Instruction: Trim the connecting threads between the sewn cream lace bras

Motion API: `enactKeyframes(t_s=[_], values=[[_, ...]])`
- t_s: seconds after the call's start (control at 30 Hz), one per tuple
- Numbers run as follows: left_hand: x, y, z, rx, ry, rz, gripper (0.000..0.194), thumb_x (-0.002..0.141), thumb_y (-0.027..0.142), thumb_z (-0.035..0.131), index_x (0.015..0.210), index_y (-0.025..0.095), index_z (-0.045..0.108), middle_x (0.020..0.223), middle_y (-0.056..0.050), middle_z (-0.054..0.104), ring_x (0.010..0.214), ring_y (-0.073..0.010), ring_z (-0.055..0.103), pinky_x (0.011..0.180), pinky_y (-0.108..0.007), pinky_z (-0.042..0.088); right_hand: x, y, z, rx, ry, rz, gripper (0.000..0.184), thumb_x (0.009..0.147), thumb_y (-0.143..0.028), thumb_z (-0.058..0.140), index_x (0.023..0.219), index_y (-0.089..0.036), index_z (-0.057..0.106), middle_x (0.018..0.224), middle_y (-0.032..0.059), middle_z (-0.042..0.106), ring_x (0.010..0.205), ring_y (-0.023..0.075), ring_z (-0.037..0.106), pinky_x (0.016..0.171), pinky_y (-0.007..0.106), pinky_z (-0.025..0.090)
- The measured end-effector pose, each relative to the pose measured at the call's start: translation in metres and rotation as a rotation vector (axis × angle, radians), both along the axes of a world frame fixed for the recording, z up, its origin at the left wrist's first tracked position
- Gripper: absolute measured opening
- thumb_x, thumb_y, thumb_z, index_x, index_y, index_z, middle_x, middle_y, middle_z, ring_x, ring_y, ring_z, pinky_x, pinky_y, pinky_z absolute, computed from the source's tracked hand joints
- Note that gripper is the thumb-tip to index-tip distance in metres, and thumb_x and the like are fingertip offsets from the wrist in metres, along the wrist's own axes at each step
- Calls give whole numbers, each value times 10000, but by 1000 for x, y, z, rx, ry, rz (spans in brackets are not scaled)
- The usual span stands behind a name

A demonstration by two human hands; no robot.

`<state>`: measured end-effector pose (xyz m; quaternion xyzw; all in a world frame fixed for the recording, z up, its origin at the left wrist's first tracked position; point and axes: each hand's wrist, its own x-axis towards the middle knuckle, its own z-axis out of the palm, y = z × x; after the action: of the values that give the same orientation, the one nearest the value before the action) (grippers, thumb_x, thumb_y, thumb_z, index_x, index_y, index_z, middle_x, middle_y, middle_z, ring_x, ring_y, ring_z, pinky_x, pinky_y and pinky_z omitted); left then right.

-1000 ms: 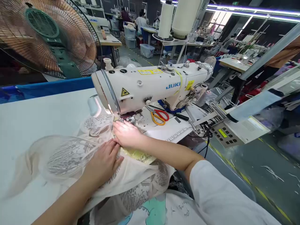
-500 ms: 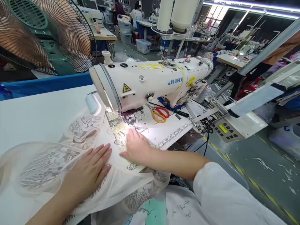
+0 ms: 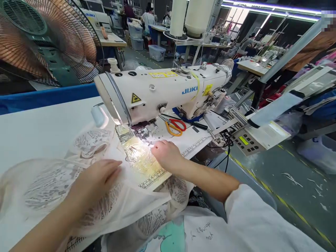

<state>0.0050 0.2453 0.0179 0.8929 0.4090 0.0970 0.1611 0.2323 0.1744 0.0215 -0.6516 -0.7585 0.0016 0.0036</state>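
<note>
At the lower left, my left hand point(image 3: 96, 180) rests over a sheer white lace garment point(image 3: 102, 208), its fingers stretched out and slightly bent. My right hand point(image 3: 168, 155) is curled closed beside the shiny, yellowish taped plate point(image 3: 140, 155) in front of the needle area; anything inside its fingers is hidden. The white sewing machine point(image 3: 160, 91) stands just behind the hands, its lamp lighting the plate. Lace cups of the garment spread left of the plate and hang over the table's front edge into my lap.
Scissors with red and orange handles point(image 3: 174, 126) and a black-handled screwdriver point(image 3: 198, 125) lie under the machine arm. A control panel point(image 3: 248, 141) juts out at the right. A large fan point(image 3: 48, 45) stands at the back left. Thread cones point(image 3: 198, 17) rise behind. Other people are in the background.
My right hand has moved right, off the taped plate, and its fingers have curled in. My left hand has shifted slightly left and its fingers are less spread. The view has shifted a little.
</note>
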Motion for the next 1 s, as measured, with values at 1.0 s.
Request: enactKeyframes(t_s=[1.0], values=[[116, 44, 8, -250, 246, 383, 224, 865, 344, 551, 957, 146, 602, 925, -36, 641, 793, -161, 622, 714, -341, 527, 6, 31, -13, -86, 146, -108, 207, 821, -85, 471, 918, -136, 647, 981, 136, 642, 929, 224, 579, 735, 295, 459]])
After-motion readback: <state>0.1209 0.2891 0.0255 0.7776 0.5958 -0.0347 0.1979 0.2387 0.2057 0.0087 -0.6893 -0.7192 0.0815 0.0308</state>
